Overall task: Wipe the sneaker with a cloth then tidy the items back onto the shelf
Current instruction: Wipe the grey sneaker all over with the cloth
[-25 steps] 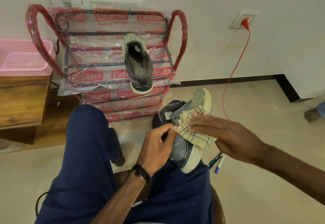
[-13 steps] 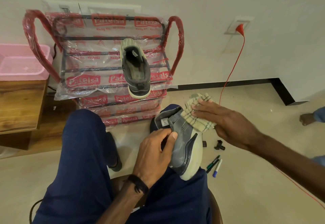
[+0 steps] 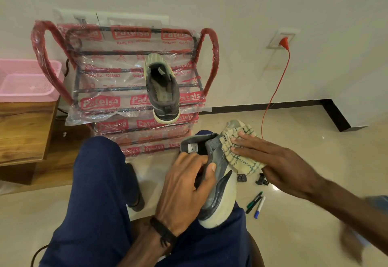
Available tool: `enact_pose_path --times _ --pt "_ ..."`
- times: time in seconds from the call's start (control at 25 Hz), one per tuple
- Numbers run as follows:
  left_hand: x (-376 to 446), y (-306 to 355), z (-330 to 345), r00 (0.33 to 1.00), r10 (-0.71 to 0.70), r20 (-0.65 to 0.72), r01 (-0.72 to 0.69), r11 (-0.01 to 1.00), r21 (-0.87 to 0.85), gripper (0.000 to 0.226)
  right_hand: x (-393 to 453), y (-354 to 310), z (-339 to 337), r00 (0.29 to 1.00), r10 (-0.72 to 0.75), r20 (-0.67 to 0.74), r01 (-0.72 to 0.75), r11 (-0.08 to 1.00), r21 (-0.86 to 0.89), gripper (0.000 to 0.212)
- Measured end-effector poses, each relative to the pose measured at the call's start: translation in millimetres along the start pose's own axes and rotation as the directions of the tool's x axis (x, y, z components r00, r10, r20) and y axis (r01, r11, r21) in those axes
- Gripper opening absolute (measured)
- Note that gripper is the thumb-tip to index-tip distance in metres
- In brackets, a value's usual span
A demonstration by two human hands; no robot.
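Note:
A grey sneaker [image 3: 220, 191] with a pale sole lies on my right thigh, toe pointing away. My left hand [image 3: 186, 193] grips it at the collar, fingers curled over the opening. With straight fingers, my right hand [image 3: 279, 164] presses a cream checked cloth [image 3: 239, 151] against the sneaker's toe side. The matching second sneaker [image 3: 162, 90] sits on the top tier of the plastic-wrapped red shoe shelf [image 3: 117, 103] straight ahead against the wall.
A wooden table [image 3: 23, 132] with a pink basket [image 3: 25, 80] stands at the left. Markers [image 3: 257, 203] and small black parts [image 3: 241, 177] lie on the floor to my right. A red cable [image 3: 273, 96] hangs from a wall socket.
My right hand slid the cloth from the sneaker's side up to its toe end, and now it sits slightly back down the toe side. My left hand kept its grip.

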State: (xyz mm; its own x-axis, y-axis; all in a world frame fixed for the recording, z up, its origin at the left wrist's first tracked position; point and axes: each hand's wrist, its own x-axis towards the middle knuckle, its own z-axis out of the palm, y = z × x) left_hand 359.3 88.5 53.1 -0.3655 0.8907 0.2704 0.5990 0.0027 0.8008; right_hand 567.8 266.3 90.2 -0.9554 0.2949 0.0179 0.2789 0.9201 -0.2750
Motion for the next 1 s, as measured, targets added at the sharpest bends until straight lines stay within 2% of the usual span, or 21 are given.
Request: enact_pose_path --times 0.12,0.2,0.44,0.6,0.68,0.84,0.92,1.0 --pt "14 3 -2 0.986 0.166 -0.015 -0.164 0.983 0.080 0.014 11 -1 -14 0.995 0.034 -0.091 -0.027 0.997 0.075 0.060" --pt "14 1 -4 0.976 0.219 0.017 -0.220 0.967 0.129 0.012 17 -1 -17 0.993 0.020 -0.120 -0.012 0.998 0.063 0.060" --pt "-8 -10 -3 0.991 0.109 0.072 -0.116 0.989 0.096 0.015 27 -3 6 0.993 -0.092 -0.079 0.087 0.994 -0.066 0.058" --pt "-20 -13 7 0.975 -0.030 0.218 0.023 0.999 0.033 0.028 33 4 2 0.981 -0.189 -0.034 0.178 0.961 -0.212 0.061" --pt "-19 -15 11 0.972 0.033 0.234 -0.046 0.997 0.053 0.038 39 10 -1 0.986 -0.150 -0.068 0.130 0.963 -0.237 0.057" --pt "-16 -9 21 0.957 0.241 0.163 -0.279 0.921 0.273 0.026 37 20 7 0.990 0.076 -0.115 -0.089 0.989 -0.115 0.058" --pt "-20 -2 25 0.961 0.262 0.092 -0.276 0.866 0.416 0.030 28 25 12 0.987 0.123 -0.102 -0.128 0.990 -0.051 0.061" --pt "-22 4 25 0.969 0.248 0.023 -0.230 0.858 0.459 0.055 18 28 14 0.989 0.129 -0.072 -0.130 0.991 -0.013 0.071"
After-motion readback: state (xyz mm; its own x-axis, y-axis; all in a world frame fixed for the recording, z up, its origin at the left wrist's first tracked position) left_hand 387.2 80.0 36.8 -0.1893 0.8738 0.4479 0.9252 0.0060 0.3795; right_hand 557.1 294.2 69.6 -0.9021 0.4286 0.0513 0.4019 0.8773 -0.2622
